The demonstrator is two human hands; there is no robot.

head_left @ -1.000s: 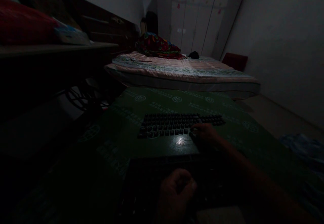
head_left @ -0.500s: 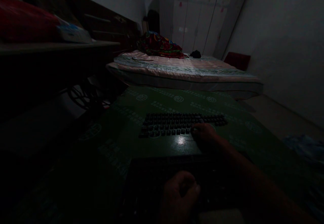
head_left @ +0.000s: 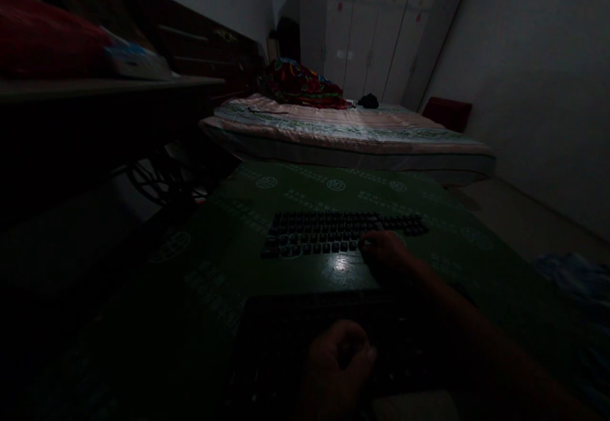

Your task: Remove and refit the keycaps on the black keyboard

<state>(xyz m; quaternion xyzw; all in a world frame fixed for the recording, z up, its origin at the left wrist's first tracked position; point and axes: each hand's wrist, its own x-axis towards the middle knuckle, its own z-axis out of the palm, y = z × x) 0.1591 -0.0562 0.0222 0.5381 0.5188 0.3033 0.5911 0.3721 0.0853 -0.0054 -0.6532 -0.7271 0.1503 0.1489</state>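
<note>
Loose black keycaps [head_left: 314, 233] lie in rows on the green table, laid out like a keyboard. At the right part of the front rows, my right hand [head_left: 386, 249] reaches in with its fingers pinched on a keycap, mostly hidden by the fingertips. Nearer to me lies a dark keyboard [head_left: 276, 326], its surface hard to make out in the gloom. Over its middle rests my left hand [head_left: 338, 364], thumb and index finger curled together in a loose ring. Whatever those fingers hold, if anything, is too dark to tell.
The green table [head_left: 214, 230] carries white printed lettering. Beyond it stands a bed [head_left: 362, 132] with a red patterned blanket [head_left: 300, 84]. On the left, a shelf [head_left: 190, 83] holds a red bundle [head_left: 47, 40]. A pale object [head_left: 414, 406] sits at the bottom edge.
</note>
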